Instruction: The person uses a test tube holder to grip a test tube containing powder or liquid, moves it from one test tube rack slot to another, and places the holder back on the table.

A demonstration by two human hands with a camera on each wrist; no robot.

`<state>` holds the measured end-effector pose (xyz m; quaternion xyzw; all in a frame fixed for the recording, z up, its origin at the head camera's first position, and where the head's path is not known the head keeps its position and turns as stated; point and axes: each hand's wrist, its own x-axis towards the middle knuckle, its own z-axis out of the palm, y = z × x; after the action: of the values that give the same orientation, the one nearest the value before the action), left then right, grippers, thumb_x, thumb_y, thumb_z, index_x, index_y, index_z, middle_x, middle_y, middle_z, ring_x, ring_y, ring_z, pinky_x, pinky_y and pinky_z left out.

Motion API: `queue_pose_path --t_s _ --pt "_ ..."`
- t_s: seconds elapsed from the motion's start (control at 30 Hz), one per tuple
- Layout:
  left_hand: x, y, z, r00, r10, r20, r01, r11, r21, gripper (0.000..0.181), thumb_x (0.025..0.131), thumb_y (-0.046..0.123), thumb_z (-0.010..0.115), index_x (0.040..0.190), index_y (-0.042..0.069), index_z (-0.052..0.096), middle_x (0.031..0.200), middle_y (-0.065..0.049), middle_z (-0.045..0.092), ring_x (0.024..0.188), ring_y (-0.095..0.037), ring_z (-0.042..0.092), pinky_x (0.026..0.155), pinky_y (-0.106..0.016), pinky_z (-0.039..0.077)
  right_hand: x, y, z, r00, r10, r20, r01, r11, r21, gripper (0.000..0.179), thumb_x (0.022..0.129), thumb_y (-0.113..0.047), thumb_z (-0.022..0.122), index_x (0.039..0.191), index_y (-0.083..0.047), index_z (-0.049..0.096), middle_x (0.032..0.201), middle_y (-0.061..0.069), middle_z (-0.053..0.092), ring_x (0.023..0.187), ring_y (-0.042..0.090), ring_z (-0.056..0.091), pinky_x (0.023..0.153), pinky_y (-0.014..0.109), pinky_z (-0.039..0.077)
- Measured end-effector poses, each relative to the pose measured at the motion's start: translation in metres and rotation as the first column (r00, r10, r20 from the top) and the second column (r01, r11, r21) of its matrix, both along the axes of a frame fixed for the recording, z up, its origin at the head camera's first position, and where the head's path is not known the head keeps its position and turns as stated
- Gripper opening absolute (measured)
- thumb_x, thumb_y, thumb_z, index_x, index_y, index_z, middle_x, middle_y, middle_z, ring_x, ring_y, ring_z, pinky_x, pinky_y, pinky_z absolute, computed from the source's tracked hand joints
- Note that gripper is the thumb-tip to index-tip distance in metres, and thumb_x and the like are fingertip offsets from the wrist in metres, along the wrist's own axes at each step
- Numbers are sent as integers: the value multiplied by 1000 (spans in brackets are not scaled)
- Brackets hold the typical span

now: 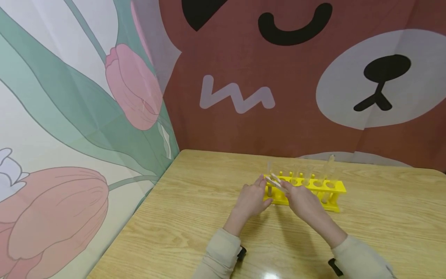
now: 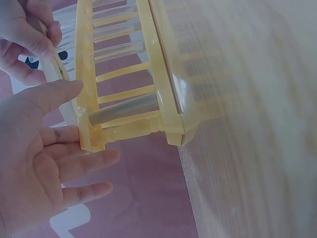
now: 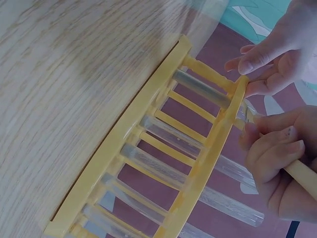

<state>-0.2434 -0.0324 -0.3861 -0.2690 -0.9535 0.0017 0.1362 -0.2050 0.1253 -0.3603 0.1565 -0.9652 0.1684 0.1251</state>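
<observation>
A yellow test tube rack (image 1: 336, 186) holds several clear glass tubes. At its left end stands a tube (image 3: 203, 88) with greyish contents. My right hand (image 1: 304, 201) grips a wooden test tube clamp (image 3: 303, 178), whose far end is near the top of that tube. Fingers of the right hand partly hide the clamp's front end. My left hand (image 1: 250, 197) is at the rack's left end, its fingers (image 2: 94, 166) fairly straight and its thumb against the rack's upper plate in the left wrist view. Whether it touches the tube is hidden.
The rack stands on a wood-grain table (image 1: 167, 217). One tube (image 1: 328, 166) leans and rises above the others near the rack's right end. Behind the table hangs a brown cloth (image 1: 237, 131) with a bear print; a tulip-print cloth (image 1: 80, 131) hangs at the left.
</observation>
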Motion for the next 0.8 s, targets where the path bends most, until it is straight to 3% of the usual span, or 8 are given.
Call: queue_pose_path --t_s 0.43,0.8 --pt "0 -1 -1 1000 -17 -19 17 1000 6 64 83 45 58 128 2 45 134 -10 43 84 -15 62 77 -35 47 -3 -4 4 998 -32 60 31 999 10 39 82 0 61 120 0 53 57 7 50 36 13 35 33 22 30" --pt "0 0 1 1000 -13 -7 13 1000 0 64 83 45 58 128 2 45 134 -10 43 88 -15 62 76 -33 47 -2 -4 7 998 -17 55 16 1000 19 37 82 0 61 118 0 54 56 6 49 37 12 35 33 22 30"
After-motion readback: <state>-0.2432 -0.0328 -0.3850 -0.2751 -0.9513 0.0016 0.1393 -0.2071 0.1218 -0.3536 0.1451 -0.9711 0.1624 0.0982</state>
